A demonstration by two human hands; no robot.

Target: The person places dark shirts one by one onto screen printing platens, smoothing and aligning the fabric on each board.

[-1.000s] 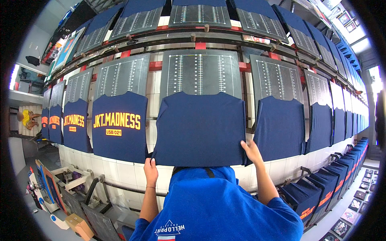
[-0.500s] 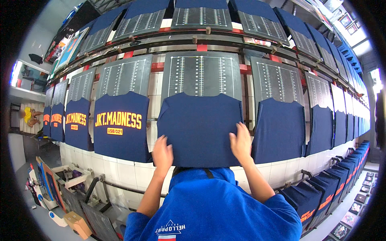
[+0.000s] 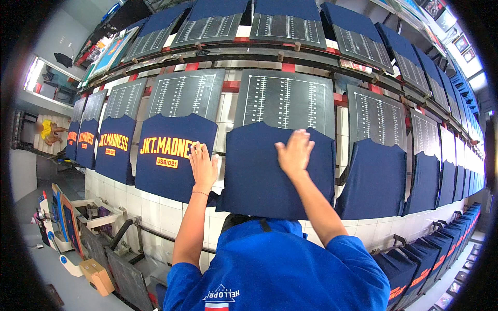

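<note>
A plain navy shirt [image 3: 270, 176] lies flat over a dark printing board [image 3: 287, 98] marked with white ruler lines, directly in front of me. My right hand [image 3: 294, 153] is spread near the shirt's neckline, fingers stretched toward the far side. To its left, my left hand [image 3: 203, 165] is over the right edge of a neighbouring navy shirt [image 3: 168, 185] with orange and yellow lettering. Those fingers are outstretched too, covering the end of the print. Neither hand grips anything. Whether the left palm touches the cloth, I cannot tell.
More boards with navy shirts run left and right, such as a plain shirt [image 3: 376, 179] beside mine. Across a dark rail [image 3: 218, 57] stands another row. Printed shirts [image 3: 397, 272] hang at lower right. A cardboard box [image 3: 97, 276] is at lower left; a person in yellow [image 3: 50, 131] sits far left.
My right hand has moved from the plain shirt's right edge up toward its neckline. My left hand has gone from its left edge to the printed shirt. The view has shifted and tilted.
</note>
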